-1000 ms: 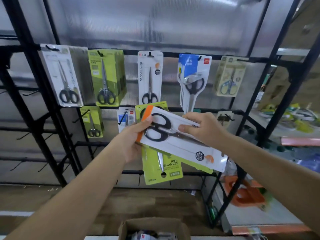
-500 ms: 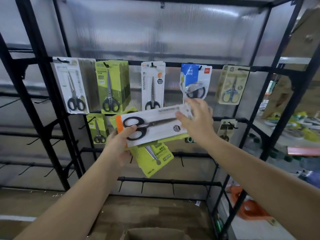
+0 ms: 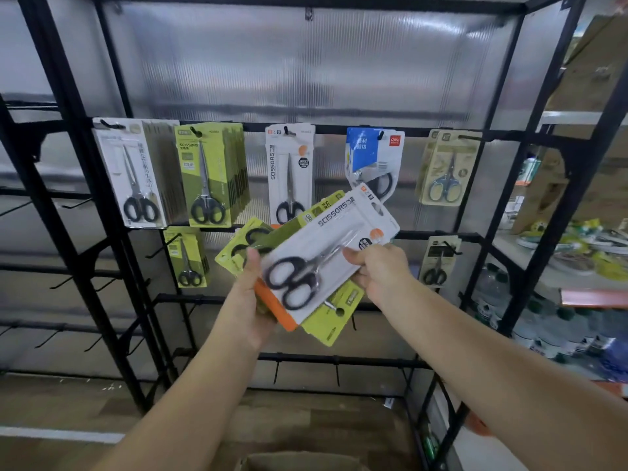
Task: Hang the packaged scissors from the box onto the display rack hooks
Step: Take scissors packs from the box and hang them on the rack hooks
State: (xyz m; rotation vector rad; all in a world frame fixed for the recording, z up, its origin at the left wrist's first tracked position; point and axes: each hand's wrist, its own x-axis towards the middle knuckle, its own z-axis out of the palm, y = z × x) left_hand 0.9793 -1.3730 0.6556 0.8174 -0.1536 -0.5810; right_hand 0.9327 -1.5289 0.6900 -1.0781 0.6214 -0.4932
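A white scissors pack [image 3: 326, 253] with an orange end and black handles tilts in front of the rack. My right hand [image 3: 379, 271] pinches its right edge. My left hand [image 3: 253, 300] grips several green scissors packs [image 3: 234, 251] fanned out behind the white one, thumb up at their left side. The top rail of the black display rack [image 3: 333, 129] carries hooks with hung packs: white [image 3: 134, 173], green [image 3: 209, 175], a matching white one [image 3: 289, 171], blue [image 3: 373, 161] and beige [image 3: 447, 166]. The cardboard box [image 3: 306, 462] shows at the bottom edge.
The second rail holds a small green pack [image 3: 187, 258] at left and a dark pack [image 3: 438, 260] at right. Bare hooks line the lower rails [image 3: 339, 362] and the rack section to the left. Shelves with bottles and goods [image 3: 560, 321] stand at right. Wooden floor lies below.
The white pack has turned from nearly level to a steep tilt, handles down-left and hang hole up-right. My right hand dropped from its top edge to its right edge. The view rose.
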